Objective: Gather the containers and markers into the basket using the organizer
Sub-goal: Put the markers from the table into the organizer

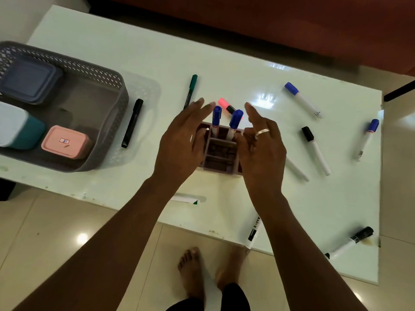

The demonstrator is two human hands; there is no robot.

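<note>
White glossy table [157, 52] strewn with markers [302, 99]; beige tiled floor [56, 232] beneath.

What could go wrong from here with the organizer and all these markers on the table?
1. The blue markers lean in the organizer; lifting it unevenly might tip them out.
2. One marker lies at the near edge of the table and could roll off if knocked.
3. The basket already holds three containers, so the organizer may fit tightly.
</note>
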